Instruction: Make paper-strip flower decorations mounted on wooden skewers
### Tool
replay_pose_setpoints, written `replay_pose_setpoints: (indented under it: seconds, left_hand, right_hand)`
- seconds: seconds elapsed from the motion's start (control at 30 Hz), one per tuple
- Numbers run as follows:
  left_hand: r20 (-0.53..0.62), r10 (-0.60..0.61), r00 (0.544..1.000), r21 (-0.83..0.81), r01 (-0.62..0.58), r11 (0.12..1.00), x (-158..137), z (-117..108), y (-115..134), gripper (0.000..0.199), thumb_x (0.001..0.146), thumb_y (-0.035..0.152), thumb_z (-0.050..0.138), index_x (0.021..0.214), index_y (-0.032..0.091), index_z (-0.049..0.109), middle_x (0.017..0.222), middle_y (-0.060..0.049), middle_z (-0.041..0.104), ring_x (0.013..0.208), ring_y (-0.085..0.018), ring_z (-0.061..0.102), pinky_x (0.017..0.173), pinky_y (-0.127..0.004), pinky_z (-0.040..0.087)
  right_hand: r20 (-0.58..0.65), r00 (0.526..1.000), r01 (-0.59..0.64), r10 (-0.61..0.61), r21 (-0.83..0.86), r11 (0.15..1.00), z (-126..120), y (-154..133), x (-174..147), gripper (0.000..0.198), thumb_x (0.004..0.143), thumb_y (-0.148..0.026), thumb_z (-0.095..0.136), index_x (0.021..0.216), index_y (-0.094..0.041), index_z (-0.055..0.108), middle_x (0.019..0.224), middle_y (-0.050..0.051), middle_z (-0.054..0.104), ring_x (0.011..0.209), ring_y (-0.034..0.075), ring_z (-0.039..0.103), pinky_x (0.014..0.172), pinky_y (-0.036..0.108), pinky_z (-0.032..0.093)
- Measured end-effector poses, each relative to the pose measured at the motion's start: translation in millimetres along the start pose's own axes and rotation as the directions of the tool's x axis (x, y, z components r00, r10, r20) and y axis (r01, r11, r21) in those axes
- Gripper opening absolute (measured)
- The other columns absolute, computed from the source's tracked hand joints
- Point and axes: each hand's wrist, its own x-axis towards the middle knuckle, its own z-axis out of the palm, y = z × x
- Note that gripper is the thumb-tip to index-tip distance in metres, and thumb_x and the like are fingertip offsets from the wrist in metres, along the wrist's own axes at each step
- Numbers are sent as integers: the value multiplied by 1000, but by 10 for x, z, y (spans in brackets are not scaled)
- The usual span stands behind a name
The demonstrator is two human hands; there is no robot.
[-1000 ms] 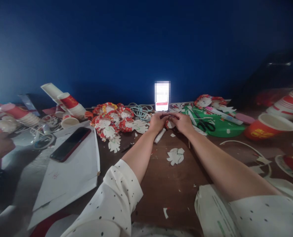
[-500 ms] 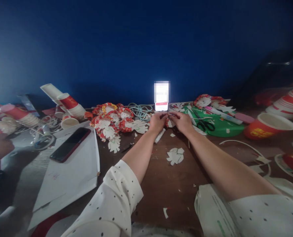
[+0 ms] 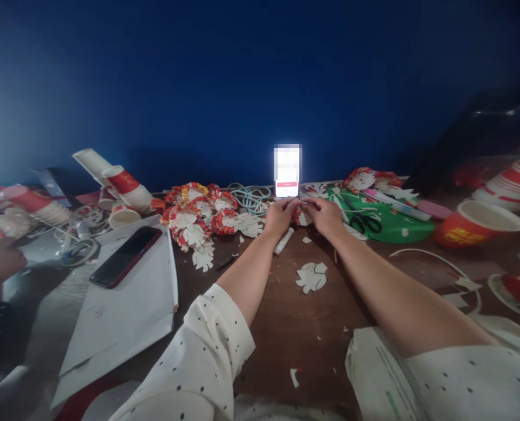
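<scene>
Close together at the far side of the table, my left hand and my right hand are closed with fingertips pinched. Between them is a small red and white paper craft piece, mostly hidden by my fingers. A white glue-stick-like tube lies just below my left hand. Nearer to me rests a stack of white paper cutouts. Behind my hands a phone with a lit screen stands upright. To the left sits a pile of red and white ruffled paper crafts.
Black-handled scissors lie on a green sheet at right. A red paper cup stands beyond them. At left, a dark phone rests on a white board, near stacked cups. Another person's hand shows at the left edge.
My fingers have shifted very slightly around the paper piece. Everything else looks the same.
</scene>
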Motion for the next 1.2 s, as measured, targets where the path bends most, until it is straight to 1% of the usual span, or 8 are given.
replay_pose_setpoints:
  seconds: [0.07,0.2,0.43,0.67,0.83,0.9,1.1,1.2]
  left_hand:
    - [-32,-41,999,31,42,999,-4,-7,18,18,91,29,63,92,19,79,92,-4,77,94,-20,69,89,-30,49]
    - [-31,-83,996,62,85,994,-2,-5,14,14,87,29,68,86,20,78,85,-3,76,87,-20,67,85,-30,49]
    - [-27,-80,996,71,82,994,19,20,-47,12,84,27,71,88,19,78,84,-3,75,83,-19,67,83,-30,49]
    - [-29,-84,996,61,86,994,11,19,-32,10,82,24,72,88,18,78,86,-5,76,85,-19,67,83,-30,49]
    - [25,-60,998,-6,60,998,2,26,-26,12,84,21,69,91,16,77,86,-5,76,83,-18,67,82,-29,50]
    - [38,-53,998,-5,53,999,2,27,-17,12,85,20,68,92,15,77,86,-5,76,84,-18,68,81,-29,50]
    - [26,-82,996,16,81,997,-1,12,43,12,85,16,66,91,15,77,89,-4,76,86,-17,68,84,-28,51]
    - [25,-81,996,31,81,996,-2,9,55,11,85,16,67,90,16,77,89,-4,77,87,-17,68,85,-28,50]
  right_hand:
    - [-15,1000,0,0,8,1000,-3,-2,-1,23,84,-32,69,102,-22,80,101,6,79,97,25,71,92,39,52]
    - [-20,1000,-8,8,19,1000,2,-1,-2,22,83,-30,70,102,-23,80,101,5,79,97,26,71,92,39,52]
    - [17,1000,-4,4,28,1000,8,-3,-5,23,82,-29,71,103,-22,79,101,5,79,97,25,71,92,40,53]
    - [45,999,-15,12,72,997,10,-24,-20,26,85,-37,69,104,-21,79,102,6,79,97,25,71,91,38,53]
    - [19,1000,-24,23,97,995,9,-18,-14,20,83,-30,70,99,-21,80,98,5,80,94,24,72,90,37,53]
    - [13,1000,-30,28,108,994,4,-15,-9,20,82,-28,71,98,-20,80,97,5,80,94,23,72,90,37,53]
    - [32,999,-46,42,146,988,-4,-20,-8,20,81,-26,73,98,-20,80,96,5,80,92,23,72,89,36,53]
    - [41,997,-63,58,148,987,-8,-33,-17,23,81,-27,74,101,-19,80,100,5,80,95,23,72,90,36,52]
